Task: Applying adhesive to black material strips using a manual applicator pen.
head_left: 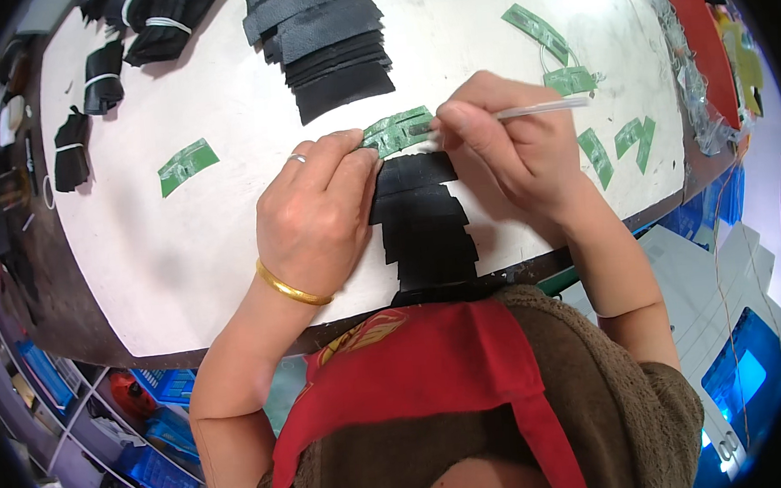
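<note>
On the white table [186, 256], left hand [313, 217] pinches a green strip [395, 129]; right hand [514, 147] grips a clear tube [543, 108] (fingers closed), which may smear it.

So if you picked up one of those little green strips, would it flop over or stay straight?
Probably floppy: the green strip between the left hand and right hand looks thin and a bit crinkled. It seems very light, since fingertips alone lift it. Loose strips on the white table lie flat, so they shouldn't roll, though a push might slide them.
</note>
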`<state>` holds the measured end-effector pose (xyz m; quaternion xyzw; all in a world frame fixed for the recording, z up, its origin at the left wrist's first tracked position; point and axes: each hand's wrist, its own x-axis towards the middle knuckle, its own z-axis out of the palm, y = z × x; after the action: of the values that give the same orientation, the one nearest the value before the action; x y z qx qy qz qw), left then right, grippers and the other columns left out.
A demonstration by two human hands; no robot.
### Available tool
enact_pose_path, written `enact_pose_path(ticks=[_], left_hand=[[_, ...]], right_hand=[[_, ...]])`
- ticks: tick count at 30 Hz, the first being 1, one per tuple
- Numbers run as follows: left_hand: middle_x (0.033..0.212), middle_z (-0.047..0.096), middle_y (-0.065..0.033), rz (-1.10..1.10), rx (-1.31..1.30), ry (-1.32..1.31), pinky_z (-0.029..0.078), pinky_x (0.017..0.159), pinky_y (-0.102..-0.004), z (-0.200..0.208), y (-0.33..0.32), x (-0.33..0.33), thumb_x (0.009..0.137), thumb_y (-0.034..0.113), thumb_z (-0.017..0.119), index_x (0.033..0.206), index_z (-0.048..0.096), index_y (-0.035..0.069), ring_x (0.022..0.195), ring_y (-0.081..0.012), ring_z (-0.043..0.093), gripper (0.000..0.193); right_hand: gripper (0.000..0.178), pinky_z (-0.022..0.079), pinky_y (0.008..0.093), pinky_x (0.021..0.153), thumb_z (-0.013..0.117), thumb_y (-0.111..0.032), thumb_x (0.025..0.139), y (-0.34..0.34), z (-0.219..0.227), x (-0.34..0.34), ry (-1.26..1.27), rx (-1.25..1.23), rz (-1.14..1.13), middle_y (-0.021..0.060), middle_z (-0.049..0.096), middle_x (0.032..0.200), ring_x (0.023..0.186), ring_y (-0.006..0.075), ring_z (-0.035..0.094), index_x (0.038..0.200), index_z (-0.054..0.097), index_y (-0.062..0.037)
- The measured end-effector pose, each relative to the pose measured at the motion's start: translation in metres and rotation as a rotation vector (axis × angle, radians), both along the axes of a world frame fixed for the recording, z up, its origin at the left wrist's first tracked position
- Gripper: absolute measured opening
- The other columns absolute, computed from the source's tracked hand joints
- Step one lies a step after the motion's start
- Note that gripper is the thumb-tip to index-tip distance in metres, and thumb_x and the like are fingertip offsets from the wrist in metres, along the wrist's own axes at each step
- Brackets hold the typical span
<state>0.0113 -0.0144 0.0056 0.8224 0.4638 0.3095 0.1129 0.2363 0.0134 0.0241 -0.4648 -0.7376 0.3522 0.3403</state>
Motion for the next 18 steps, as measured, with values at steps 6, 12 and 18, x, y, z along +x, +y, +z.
enact_pose_path(ticks=[6, 12, 18], left_hand=[[0.097, 0.071, -0.0091, -0.130, 0.013, -0.048, 0.055, 0.066, -0.0352, -0.002, -0.002, -0.010, 0.077, 0.001, 0.080, 0.091, 0.072, 0.003, 0.077, -0.0265, 0.067, 0.016], [0.100, 0.070, -0.0094, -0.225, -0.087, -0.077, 0.055, 0.066, -0.0348, 0.008, -0.007, -0.009, 0.073, -0.001, 0.081, 0.089, 0.072, 0.002, 0.076, -0.0263, 0.066, 0.019], [0.101, 0.073, -0.0135, 0.031, -0.080, -0.112, 0.057, 0.068, -0.0349, 0.015, -0.001, -0.004, 0.075, -0.005, 0.083, 0.093, 0.075, 0.001, 0.081, -0.0268, 0.071, 0.021]], right_hand=[[0.016, 0.054, 0.0344, 0.061, 0.069, -0.012, 0.084, 0.027, -0.017, -0.023, -0.138, 0.453, 0.175, 0.0025, 0.072, 0.083, 0.076, 0.0237, 0.071, 0.099, 0.072, -0.0138], [0.018, 0.057, 0.0293, 0.072, 0.067, -0.019, 0.100, 0.017, -0.009, 0.006, -0.013, 0.182, 0.256, 0.0067, 0.076, 0.097, 0.086, 0.0230, 0.074, 0.112, 0.074, -0.0076], [0.029, 0.056, 0.0240, 0.071, 0.057, -0.019, 0.108, 0.001, 0.006, 0.004, 0.201, -0.205, -0.135, 0.0078, 0.077, 0.102, 0.089, 0.0113, 0.073, 0.130, 0.068, -0.0042]])
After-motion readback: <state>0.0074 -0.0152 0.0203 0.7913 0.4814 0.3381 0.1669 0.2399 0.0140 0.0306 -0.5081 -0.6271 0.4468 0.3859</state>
